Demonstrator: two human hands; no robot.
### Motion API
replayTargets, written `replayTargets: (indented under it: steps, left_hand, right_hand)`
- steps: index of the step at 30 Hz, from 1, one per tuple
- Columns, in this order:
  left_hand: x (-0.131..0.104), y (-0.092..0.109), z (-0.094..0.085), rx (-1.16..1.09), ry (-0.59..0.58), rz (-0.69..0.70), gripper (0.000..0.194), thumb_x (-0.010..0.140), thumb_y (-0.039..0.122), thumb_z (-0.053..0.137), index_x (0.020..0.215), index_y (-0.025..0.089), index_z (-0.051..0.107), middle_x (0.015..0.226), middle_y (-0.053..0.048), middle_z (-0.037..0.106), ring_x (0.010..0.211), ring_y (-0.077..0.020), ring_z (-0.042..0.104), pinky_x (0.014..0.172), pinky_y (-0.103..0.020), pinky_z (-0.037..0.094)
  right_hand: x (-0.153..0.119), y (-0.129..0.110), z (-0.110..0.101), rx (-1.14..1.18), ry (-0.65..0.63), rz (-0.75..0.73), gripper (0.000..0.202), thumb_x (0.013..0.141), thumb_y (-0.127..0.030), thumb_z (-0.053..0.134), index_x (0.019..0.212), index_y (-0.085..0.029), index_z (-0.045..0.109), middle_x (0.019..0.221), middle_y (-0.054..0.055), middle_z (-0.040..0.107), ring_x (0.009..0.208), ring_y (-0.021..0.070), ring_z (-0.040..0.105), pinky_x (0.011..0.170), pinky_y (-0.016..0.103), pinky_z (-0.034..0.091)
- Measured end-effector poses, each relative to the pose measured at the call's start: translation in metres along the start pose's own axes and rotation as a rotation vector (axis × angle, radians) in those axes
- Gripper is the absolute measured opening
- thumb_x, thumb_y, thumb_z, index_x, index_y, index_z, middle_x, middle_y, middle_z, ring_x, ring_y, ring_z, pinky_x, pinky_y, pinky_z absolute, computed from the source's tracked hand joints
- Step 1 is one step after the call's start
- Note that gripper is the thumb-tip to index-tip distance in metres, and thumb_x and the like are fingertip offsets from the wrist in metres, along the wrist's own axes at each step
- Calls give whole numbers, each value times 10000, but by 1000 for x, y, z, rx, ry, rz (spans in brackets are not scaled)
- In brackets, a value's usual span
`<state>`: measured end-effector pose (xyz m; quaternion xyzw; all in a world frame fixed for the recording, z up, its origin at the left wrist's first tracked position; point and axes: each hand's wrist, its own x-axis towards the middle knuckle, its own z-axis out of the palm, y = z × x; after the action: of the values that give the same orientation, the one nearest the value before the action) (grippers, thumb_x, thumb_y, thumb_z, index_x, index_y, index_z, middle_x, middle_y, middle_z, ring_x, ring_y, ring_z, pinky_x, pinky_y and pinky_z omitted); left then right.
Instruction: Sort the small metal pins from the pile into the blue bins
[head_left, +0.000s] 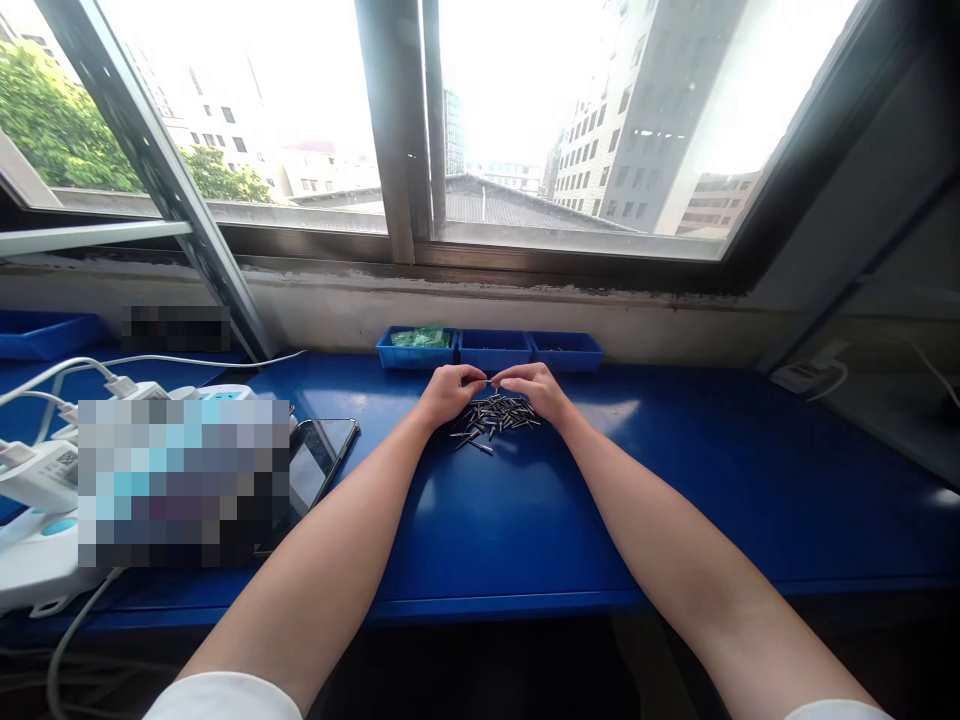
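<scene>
Three small blue bins (493,357) and one wider blue tray (45,342); one pile of slim metal pins (508,413), too many to count; one dark-screened touchscreen device (319,455); at least two white chargers (41,475); one blue bench (697,470).

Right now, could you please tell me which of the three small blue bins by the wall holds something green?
The left bin: green plastic packaging lies inside, while the middle bin and right bin show no green.
</scene>
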<state>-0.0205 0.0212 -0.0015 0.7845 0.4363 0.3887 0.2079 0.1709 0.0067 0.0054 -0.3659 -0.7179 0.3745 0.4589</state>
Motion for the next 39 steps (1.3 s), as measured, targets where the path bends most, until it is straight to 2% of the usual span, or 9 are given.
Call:
replayTargets:
  steps: [6,9,12,17,22,26,30,35,39]
  left_hand:
    - [-1,1,0,24,19,1,262,775,349,577,927,169,693,878,-37,708,817,-186,631,764,-280,483]
    - [0,1,0,107,121,21,341,778,355,584,1059,171,642,1013,-56,677,961,-208,602,869,-304,460]
    - [0,-2,0,259,187,9,380,793,354,567,1124,173,608,1101,-78,637,1087,-242,538,949,-350,412]
    - [-2,-1,4,352,52,33,393,847,391,486,1163,185,596,1193,-84,599,1162,-260,482,1002,-397,343]
    - [-4,6,9,353,-193,95,482,864,510,411,1224,234,572,1300,-59,540,1249,-256,415,1048,-401,275]
    - [-5,8,11,355,-299,130,503,858,552,384,1218,265,585,1328,-42,520,1279,-240,394,1064,-366,264]
    - [-4,6,12,330,-342,151,427,867,491,394,1133,271,647,1256,-13,585,1237,-214,455,1049,-311,303]
    - [-4,5,13,317,-314,141,346,848,394,445,1089,283,668,1179,18,635,1155,-203,533,1009,-271,357]
    - [-5,4,12,294,-278,185,331,832,366,469,1058,264,686,1105,-8,673,1045,-218,600,938,-282,420]
  right_hand:
    - [2,0,2,-76,-3,-23,224,707,-314,608,831,-179,738,837,43,724,850,221,650,800,323,480]
    - [3,2,2,-255,130,-57,244,741,-325,572,886,-203,726,884,35,717,910,220,622,845,342,461]
    - [6,6,2,-572,308,-53,329,744,-335,566,1034,-234,681,1020,35,689,1049,261,524,931,432,385]
    - [9,19,-1,-864,346,25,571,734,-335,564,1290,-224,501,1352,47,489,1094,340,382,884,526,345]
    - [11,34,-5,-928,336,83,640,733,-350,566,1341,-219,417,1425,67,390,1091,363,345,873,561,328]
    - [12,36,-6,-958,308,118,646,732,-366,578,1341,-236,407,1442,60,362,1088,376,350,871,574,328]
    - [12,35,-5,-964,278,127,650,746,-384,560,1352,-219,393,1462,76,321,1114,384,338,881,584,324]
    - [10,34,-4,-948,285,129,638,752,-406,569,1342,-224,411,1469,85,303,1146,386,341,904,582,324]
    - [8,23,0,-922,302,-29,552,756,-338,575,1289,-225,486,1455,71,338,1159,348,366,932,541,344]
